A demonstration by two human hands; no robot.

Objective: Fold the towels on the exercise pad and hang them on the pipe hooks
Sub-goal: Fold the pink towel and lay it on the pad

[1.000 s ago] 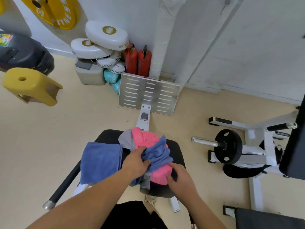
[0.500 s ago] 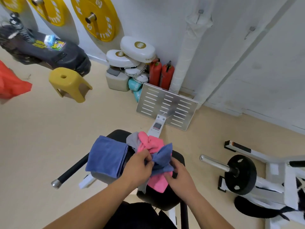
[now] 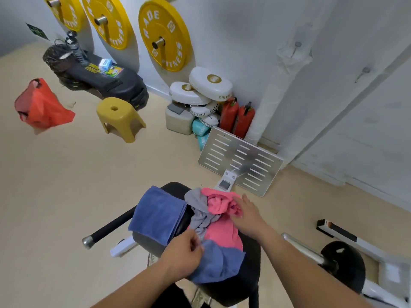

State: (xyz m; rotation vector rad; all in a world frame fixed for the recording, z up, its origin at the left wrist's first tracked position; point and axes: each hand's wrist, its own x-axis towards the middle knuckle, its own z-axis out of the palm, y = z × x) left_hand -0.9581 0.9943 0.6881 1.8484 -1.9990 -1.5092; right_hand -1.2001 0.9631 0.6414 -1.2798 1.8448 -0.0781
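Step in hand, as I read it: pulling one towel out of the heap for folding, nothing hung yet. The black padded exercise pad [image 3: 252, 258] carries it all. A folded blue terry towel [image 3: 160, 215] is draped over the pad's left edge. On the pad's middle sits a tangle of grey cloth towel [image 3: 196, 200], pink fleecy towel [image 3: 222, 232] and, at the pad's near edge, a crumpled blue-violet towel [image 3: 220, 263]. Fingers of the left hand [image 3: 184, 254] are curled, pinching that last towel's left edge. Fingers of the right hand [image 3: 246, 215] are straight, lying flat on the pink towel and gripping nothing. Next move likely needs the right hand to pin the heap while the left drags its towel clear onto bare pad. The white wrapped wall pipe [image 3: 273, 103] stands well beyond the pad's far end, its hooks barely legible.
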